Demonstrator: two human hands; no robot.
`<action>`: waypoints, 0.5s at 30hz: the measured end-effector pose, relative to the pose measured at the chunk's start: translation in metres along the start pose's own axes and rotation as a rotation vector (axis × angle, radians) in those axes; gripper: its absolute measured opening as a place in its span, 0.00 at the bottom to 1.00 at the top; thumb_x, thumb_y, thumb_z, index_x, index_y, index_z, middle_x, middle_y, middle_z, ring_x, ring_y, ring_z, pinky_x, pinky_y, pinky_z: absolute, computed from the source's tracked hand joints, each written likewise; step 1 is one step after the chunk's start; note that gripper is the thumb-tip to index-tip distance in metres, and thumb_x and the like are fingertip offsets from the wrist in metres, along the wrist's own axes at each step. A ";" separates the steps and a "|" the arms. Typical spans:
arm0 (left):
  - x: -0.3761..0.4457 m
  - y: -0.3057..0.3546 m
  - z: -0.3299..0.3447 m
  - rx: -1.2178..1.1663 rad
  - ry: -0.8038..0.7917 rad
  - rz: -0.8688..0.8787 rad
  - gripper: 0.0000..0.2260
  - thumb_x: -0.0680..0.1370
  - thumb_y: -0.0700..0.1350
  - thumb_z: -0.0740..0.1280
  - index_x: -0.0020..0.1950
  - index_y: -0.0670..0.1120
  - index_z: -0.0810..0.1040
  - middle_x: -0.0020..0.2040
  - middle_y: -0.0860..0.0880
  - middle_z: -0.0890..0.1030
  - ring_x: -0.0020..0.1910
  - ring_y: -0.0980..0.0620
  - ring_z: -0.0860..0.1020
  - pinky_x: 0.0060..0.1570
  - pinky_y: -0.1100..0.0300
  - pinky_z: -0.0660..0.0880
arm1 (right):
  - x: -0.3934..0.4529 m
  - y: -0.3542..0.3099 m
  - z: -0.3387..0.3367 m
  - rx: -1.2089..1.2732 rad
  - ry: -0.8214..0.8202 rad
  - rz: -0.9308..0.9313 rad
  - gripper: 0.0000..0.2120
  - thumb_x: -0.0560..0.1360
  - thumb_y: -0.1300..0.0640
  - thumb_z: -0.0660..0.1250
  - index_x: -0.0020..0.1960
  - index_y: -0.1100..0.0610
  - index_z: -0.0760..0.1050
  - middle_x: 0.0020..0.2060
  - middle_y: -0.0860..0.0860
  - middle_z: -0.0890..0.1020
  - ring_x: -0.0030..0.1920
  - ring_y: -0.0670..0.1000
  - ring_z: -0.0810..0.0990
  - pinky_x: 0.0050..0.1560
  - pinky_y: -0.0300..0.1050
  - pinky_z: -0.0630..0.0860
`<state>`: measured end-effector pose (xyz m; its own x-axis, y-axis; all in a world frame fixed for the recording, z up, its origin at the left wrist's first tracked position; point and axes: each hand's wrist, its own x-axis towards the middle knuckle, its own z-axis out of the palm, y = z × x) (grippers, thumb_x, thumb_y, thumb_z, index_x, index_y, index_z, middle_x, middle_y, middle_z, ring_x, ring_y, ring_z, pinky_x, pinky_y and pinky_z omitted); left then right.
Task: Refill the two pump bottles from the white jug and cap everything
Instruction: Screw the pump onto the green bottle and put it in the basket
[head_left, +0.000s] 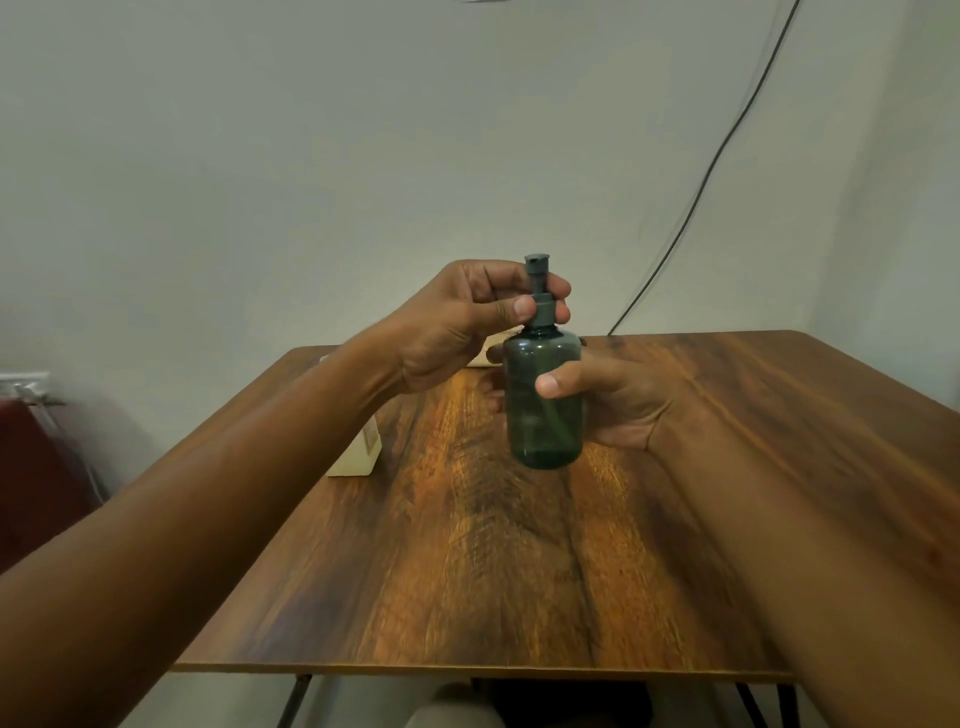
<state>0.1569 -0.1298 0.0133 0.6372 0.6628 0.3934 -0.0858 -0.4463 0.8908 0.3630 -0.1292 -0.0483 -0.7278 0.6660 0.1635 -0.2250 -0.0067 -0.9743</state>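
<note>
1. The bottle (544, 400) is dark green, see-through plastic, round-shouldered, upright and lifted clear of the tabletop in front of me.
2. Its pump (539, 291) is dark, seated on the neck, its stem raised; a dip tube shows slanting inside the body.
3. The bottle looks nearly empty; I cannot tell any liquid level.
4. The jug (358, 451) stands at the left, white, mostly hidden behind my forearm; only its lower corner shows.

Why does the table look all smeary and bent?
Head view: the wood table grain is smeared by motion blur, and the wide lens bends its edges; a warm glare patch sits behind the green pump bottle, which looks sharper.
</note>
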 end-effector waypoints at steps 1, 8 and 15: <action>0.000 0.001 -0.005 0.028 0.019 0.001 0.13 0.81 0.37 0.65 0.65 0.36 0.78 0.55 0.41 0.83 0.58 0.45 0.81 0.61 0.52 0.77 | 0.002 -0.002 -0.001 -0.064 0.058 0.002 0.32 0.66 0.57 0.80 0.68 0.55 0.74 0.56 0.56 0.82 0.59 0.58 0.82 0.60 0.55 0.78; 0.005 0.007 -0.034 0.238 0.132 -0.025 0.16 0.80 0.44 0.68 0.67 0.40 0.79 0.61 0.44 0.85 0.66 0.47 0.80 0.71 0.46 0.71 | 0.036 -0.005 0.009 -0.465 0.409 -0.095 0.20 0.66 0.45 0.81 0.56 0.42 0.81 0.50 0.44 0.86 0.54 0.46 0.85 0.51 0.43 0.83; 0.008 0.019 -0.094 0.651 0.285 -0.144 0.26 0.83 0.55 0.62 0.79 0.48 0.68 0.77 0.50 0.72 0.77 0.50 0.68 0.75 0.50 0.64 | 0.078 -0.017 0.006 -0.478 0.433 -0.067 0.28 0.65 0.47 0.82 0.63 0.49 0.80 0.58 0.51 0.85 0.60 0.55 0.83 0.66 0.60 0.78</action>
<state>0.0880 -0.0766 0.0549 0.3758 0.8333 0.4055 0.5137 -0.5515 0.6573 0.3061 -0.0818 -0.0178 -0.3723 0.8949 0.2461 0.1251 0.3111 -0.9421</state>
